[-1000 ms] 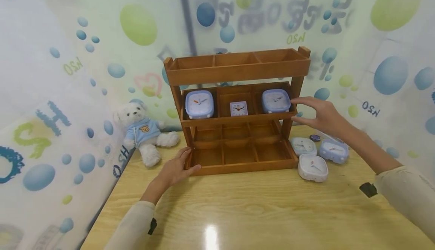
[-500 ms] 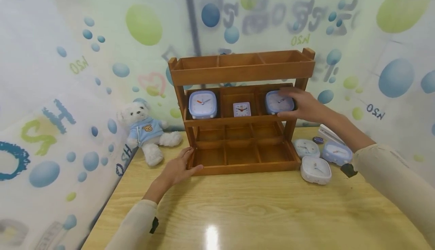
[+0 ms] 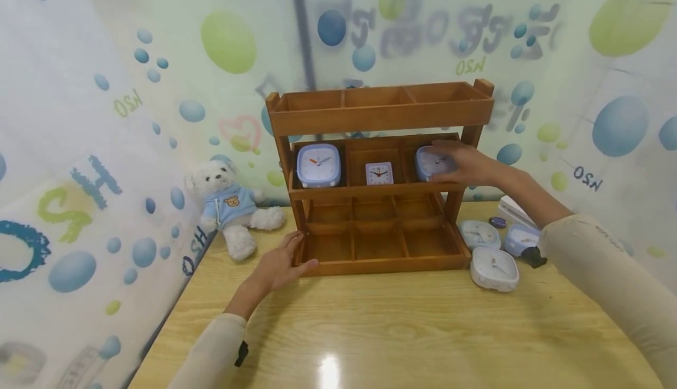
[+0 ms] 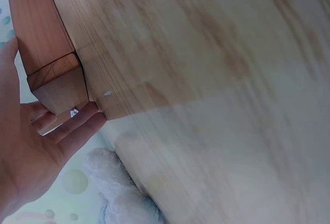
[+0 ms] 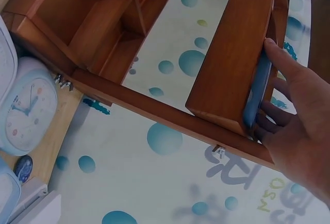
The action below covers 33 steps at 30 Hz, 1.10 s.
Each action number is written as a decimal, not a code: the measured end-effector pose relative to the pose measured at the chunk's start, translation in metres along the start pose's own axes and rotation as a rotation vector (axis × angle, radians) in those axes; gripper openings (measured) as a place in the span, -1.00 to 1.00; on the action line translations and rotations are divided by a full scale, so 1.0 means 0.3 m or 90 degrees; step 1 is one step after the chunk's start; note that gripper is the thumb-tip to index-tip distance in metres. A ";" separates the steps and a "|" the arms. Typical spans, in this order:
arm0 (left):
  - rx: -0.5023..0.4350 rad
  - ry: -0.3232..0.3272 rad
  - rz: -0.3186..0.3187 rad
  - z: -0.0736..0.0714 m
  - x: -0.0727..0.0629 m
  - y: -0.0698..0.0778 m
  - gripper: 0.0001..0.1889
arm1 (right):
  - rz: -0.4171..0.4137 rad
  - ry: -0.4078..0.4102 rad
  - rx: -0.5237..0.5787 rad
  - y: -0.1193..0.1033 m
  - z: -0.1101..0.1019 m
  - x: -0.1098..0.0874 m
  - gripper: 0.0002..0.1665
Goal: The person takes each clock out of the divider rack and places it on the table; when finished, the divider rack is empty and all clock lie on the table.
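My right hand (image 3: 462, 164) grips a blue alarm clock (image 3: 428, 163) in the right compartment of the middle tier of a brown wooden shelf (image 3: 381, 117). Its fingers lie over the top and its thumb is low at the front, covering part of the dial. From the right wrist the clock's blue edge (image 5: 258, 92) shows behind the tier's front board. My left hand (image 3: 275, 265) touches the shelf's lower left corner with fairly straight fingers, thumb in front. Another blue alarm clock (image 3: 319, 166) stands in the left compartment, and a small lilac square clock (image 3: 379, 173) in the middle one.
Right of the shelf lie a pale alarm clock (image 3: 479, 235), a white one (image 3: 494, 269) and a blue one (image 3: 520, 239), partly behind my sleeve. Near them are a small dark oval object (image 3: 498, 222) and a white box (image 3: 512, 207). A white teddy bear (image 3: 227, 207) sits at left.
My right hand has moved left from beside the shelf onto the clock in the right compartment and closed its fingers round it. The left hand stays at the shelf's corner.
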<state>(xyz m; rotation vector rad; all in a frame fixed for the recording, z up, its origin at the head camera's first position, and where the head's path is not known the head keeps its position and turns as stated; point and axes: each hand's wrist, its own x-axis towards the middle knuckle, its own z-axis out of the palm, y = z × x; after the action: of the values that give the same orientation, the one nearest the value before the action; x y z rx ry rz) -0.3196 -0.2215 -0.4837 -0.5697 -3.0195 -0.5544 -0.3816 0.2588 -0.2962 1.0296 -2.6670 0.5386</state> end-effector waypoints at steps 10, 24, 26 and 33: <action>0.005 -0.001 -0.004 0.009 -0.001 -0.007 0.05 | -0.007 0.029 -0.004 0.013 0.044 0.030 -0.24; -0.004 0.003 0.000 0.007 0.004 -0.005 0.05 | 0.023 0.017 -0.042 0.018 0.043 0.035 -0.18; -0.004 -0.001 -0.001 0.006 0.003 -0.002 0.06 | 0.003 0.034 -0.068 0.020 0.043 0.035 -0.18; -0.007 0.001 0.000 0.009 0.001 -0.005 0.06 | 0.031 0.050 -0.094 -0.011 0.009 0.030 -0.14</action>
<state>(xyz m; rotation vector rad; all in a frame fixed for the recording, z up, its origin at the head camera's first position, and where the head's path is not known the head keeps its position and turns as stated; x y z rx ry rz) -0.3202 -0.2219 -0.4868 -0.5688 -3.0166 -0.5718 -0.3861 0.2502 -0.2947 0.8864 -2.6235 0.3756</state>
